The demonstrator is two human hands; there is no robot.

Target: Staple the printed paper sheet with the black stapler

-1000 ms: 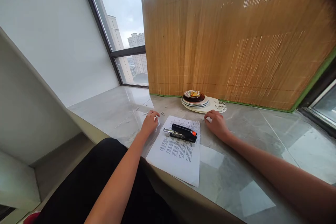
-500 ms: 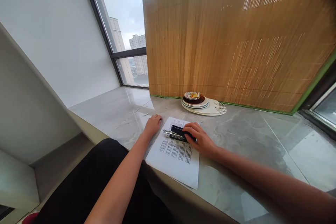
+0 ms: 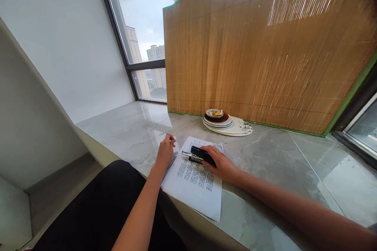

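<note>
Now: one stapler [image 3: 198, 152] gripped by right hand [image 3: 222, 164]; one sheet [image 3: 194, 186]; left hand [image 3: 165, 152] curled at its edge, grip unclear.

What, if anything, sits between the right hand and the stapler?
Nothing visible. The right hand rests on the stapler, which lies on the printed sheet. The left hand is at the sheet's left edge, apart from the stapler. The stack of plates stands farther back.
</note>
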